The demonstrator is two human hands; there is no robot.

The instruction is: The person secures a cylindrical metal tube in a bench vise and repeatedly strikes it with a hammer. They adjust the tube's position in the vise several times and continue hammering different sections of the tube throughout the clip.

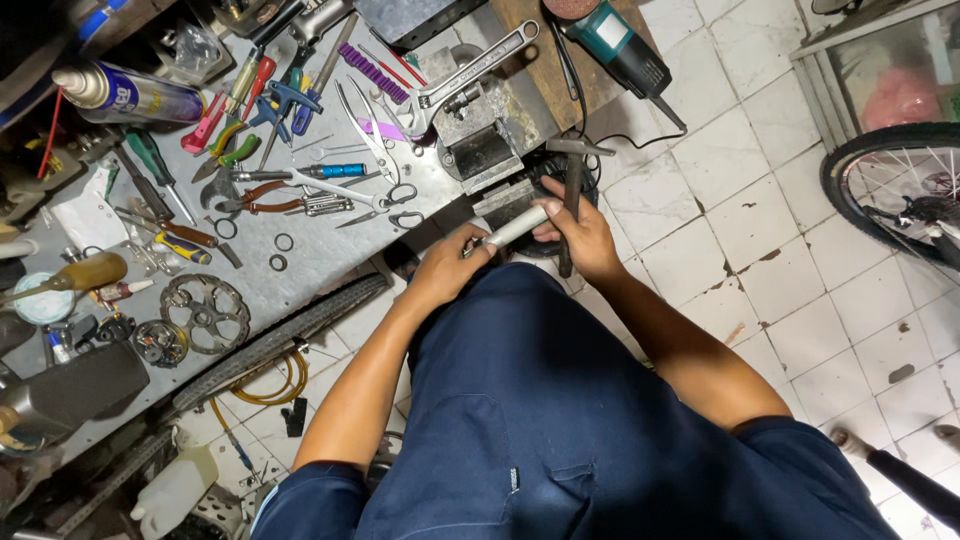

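My left hand (445, 265) and right hand (580, 230) are both closed around a short grey tube (515, 227), its far end at the bench vise (490, 150). I judge I'm seating it in the vise; next needs a steady hold while tightening. An adjustable wrench (465, 80) lies on the bench (320, 250).

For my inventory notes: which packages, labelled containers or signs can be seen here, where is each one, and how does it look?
Spray can: top left of the workbench, lying on its side, blue and silver cylinder, red straw.
Plastic jug: floor, bottom left, white, boxy.
Small tin: bench's left edge, round, pale teal lid.
No signs or screens.
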